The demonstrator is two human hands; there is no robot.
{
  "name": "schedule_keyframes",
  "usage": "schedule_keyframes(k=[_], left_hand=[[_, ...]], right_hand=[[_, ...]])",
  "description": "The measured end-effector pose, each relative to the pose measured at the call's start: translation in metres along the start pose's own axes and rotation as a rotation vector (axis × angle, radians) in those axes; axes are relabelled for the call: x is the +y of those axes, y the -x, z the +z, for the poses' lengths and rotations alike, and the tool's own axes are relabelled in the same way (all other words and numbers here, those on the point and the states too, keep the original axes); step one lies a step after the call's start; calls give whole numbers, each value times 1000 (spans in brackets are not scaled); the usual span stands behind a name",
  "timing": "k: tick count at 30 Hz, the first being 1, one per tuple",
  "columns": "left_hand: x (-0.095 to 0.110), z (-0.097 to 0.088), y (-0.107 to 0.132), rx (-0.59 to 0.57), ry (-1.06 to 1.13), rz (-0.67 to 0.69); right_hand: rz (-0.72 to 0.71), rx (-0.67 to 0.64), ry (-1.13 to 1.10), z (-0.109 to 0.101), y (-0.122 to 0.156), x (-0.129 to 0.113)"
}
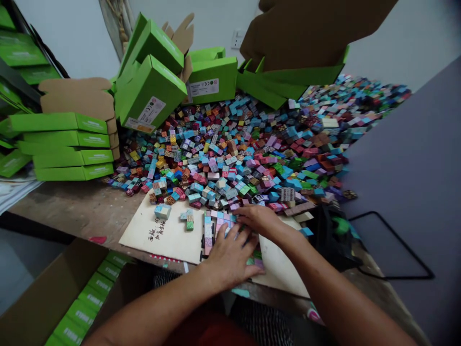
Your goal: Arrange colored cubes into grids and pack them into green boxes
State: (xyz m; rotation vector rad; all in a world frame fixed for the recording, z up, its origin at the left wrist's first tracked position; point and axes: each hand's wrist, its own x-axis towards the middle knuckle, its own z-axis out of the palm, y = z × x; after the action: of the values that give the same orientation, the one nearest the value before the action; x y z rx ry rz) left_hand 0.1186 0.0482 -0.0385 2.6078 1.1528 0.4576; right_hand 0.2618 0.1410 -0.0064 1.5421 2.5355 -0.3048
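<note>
My left hand (pixel 232 257) lies palm down over a dark-framed panel of small patterned blocks (pixel 208 235), its fingers spread and pressing on the blocks. The panel rests on a cream cardboard sheet (pixel 176 245), and much of it is hidden under my hands. At its far right corner, my right hand (pixel 257 218) has its fingers drawn together, the tips against the blocks; whatever they pinch is hidden. To the left on the cardboard sit a pale blue and cream block (pixel 163 211) and a small cluster of joined blocks (pixel 188 219).
A large heap of colourful blocks (pixel 219 158) spreads across the wooden table (pixel 75 206). Green boxes stand stacked at left (pixel 72 158) and behind the heap (pixel 151 96). An open carton (pixel 43 283) of green boxes is below left. A black object (pixel 331 235) lies at right.
</note>
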Motion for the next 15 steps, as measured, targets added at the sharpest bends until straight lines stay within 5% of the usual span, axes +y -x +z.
schedule_keyframes(k=[4, 9, 15], left_hand=[[-13, -13, 18, 81, 18, 33], [-41, -24, 50, 293, 35, -177], [-43, -17, 50, 248, 22, -121]], right_hand=[[-12, -20, -11, -2, -1, 4], [87, -3, 62, -9, 6, -11], [-30, 201, 140, -15, -1, -53]])
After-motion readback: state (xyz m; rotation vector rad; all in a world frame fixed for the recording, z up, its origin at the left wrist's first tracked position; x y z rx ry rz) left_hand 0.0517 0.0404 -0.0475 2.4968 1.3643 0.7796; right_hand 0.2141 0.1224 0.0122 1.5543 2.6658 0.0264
